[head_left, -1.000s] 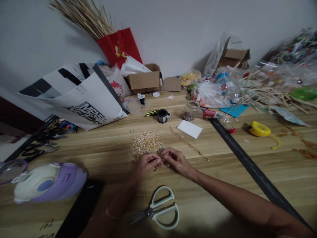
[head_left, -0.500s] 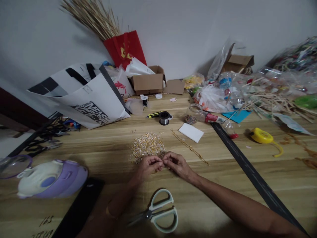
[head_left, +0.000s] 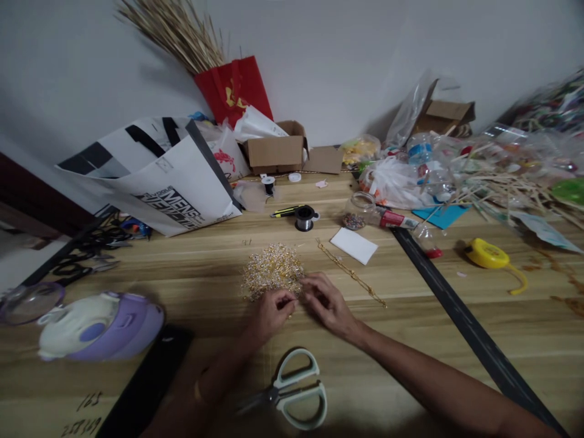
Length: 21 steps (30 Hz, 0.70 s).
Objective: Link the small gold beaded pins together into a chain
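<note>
A loose heap of gold and clear beaded strands lies on the wooden table, just beyond my hands. My left hand is closed at the heap's near edge, thumb and forefinger pinched on something too fine to make out. Close by on its right, my right hand has its thumb and fingers curled but parted, near the heap's right edge. Whether a thin strand runs between the hands is too small to tell. Nearer to me lie scissors with pale handles, their blades spread a little. A gold beaded chain stretches out on the right.
Beyond the heap are a wire spool, a cutter knife, a white card and a jar of beads. A yellow tape measure lies right. A purple-white bottle and paper bag stand left.
My right hand has drawn slightly away from my left, and its fingertips have parted. The left hand stays pinched and has shifted slightly. The view has moved a little.
</note>
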Each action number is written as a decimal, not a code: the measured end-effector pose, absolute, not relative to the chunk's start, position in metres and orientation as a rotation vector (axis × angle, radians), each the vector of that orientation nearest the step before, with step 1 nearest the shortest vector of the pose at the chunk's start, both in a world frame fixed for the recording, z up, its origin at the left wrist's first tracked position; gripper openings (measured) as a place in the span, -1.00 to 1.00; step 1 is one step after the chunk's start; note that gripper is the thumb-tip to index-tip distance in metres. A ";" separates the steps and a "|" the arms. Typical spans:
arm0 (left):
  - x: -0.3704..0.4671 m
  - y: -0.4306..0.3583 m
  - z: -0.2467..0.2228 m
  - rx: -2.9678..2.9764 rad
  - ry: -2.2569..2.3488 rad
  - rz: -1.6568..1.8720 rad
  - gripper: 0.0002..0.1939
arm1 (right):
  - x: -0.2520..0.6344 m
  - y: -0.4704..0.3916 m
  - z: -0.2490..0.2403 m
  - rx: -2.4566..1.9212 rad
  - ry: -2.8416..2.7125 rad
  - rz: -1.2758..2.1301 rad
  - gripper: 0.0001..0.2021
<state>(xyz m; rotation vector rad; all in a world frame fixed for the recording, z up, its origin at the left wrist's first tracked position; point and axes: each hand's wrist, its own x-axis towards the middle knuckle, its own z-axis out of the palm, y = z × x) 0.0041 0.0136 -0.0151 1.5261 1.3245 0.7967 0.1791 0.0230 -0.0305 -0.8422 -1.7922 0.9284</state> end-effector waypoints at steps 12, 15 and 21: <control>0.006 -0.002 -0.002 2.173 1.464 0.415 -0.79 | 0.182 0.010 -0.033 -0.652 -2.584 0.124 -0.43; 0.004 -0.001 -0.002 2.191 1.414 0.486 -0.80 | 0.182 0.011 -0.037 -0.674 -2.536 0.079 -0.47; 0.001 0.001 -0.003 2.184 1.536 0.538 -0.84 | 0.178 0.013 -0.037 -0.738 -2.407 0.190 -0.65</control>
